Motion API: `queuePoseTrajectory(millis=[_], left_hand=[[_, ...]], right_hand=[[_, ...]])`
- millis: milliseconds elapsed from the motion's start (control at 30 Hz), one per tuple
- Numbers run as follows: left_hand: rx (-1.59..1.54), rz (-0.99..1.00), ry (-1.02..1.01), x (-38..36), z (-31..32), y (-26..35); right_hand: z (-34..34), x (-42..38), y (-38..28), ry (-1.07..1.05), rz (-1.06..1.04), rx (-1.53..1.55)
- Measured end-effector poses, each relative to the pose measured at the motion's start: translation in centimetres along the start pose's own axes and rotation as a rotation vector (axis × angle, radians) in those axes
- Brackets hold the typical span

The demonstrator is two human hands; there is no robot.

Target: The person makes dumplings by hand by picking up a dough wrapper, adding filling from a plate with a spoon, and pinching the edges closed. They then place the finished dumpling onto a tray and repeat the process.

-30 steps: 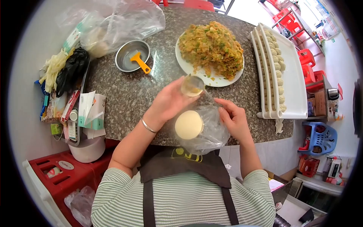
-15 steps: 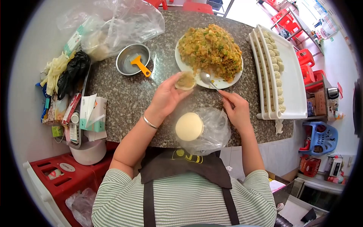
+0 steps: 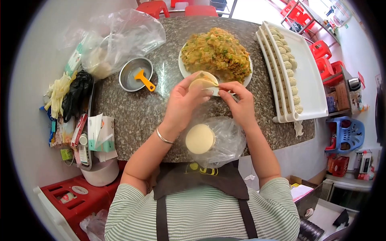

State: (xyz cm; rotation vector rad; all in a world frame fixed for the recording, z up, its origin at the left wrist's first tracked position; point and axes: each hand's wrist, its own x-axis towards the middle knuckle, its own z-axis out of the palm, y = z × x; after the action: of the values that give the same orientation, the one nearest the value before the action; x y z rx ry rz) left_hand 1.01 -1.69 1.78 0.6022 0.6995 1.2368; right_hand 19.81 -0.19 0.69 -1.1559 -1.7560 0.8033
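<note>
My left hand [image 3: 181,102] holds a round dough wrapper [image 3: 204,80] folded around some filling, just in front of the plate. The fingertips of my right hand [image 3: 239,102] pinch the wrapper's right edge. Behind my hands, a white plate [image 3: 183,69] bears a large mound of orange and green filling [image 3: 217,52]. The spoon is hidden from view. Nearer my body, a stack of round wrappers [image 3: 199,139] lies on a clear plastic bag [image 3: 229,140].
Stacked white trays [image 3: 307,76] with pleated buns [image 3: 290,72] stand at the right. On the left are a metal bowl [image 3: 125,76] with an orange-handled scraper [image 3: 144,80], a plastic bag [image 3: 132,34] and a tissue box [image 3: 105,130]. Red stools [image 3: 154,8] stand beyond the table.
My right hand has moved from the spoon to the wrapper and now pinches its edge. The wrapper, open before, is now folded over. The whole view has shifted slightly.
</note>
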Motion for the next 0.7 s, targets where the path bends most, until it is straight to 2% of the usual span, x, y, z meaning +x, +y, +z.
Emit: queuePoseTrajectory(millis=[67,100,167,467,600,667,700], left_hand=[[0.155,0.099,0.022,0.3,0.4,-0.4],[0.163,0.094,0.014,0.3,0.2,-0.6],[0.295,0.286,-0.016,0.5,-0.4,-1.3],[0.573,0.589,-0.015,0.4,-1.3,-1.8],[0.600,0.563,0.020,0.2,-1.4,-1.6],[0.506,0.524,0.069,0.2,-1.2,-1.6],[0.508,0.525,0.072,0.3,-1.3,-1.5]], right_hand=[[0.8,0.5,0.5,0.061,0.099,0.241],[1.1,0.6,0.6,0.072,0.101,0.244],[1.6,0.8,0.9,0.107,0.178,0.404],[1.3,2.3,-0.4,-0.006,0.273,0.594],[1.8,2.0,0.1,-0.021,0.216,0.530],[2.3,1.8,0.2,0.090,0.007,0.240],[2.3,1.8,-0.1,0.088,0.007,0.243]])
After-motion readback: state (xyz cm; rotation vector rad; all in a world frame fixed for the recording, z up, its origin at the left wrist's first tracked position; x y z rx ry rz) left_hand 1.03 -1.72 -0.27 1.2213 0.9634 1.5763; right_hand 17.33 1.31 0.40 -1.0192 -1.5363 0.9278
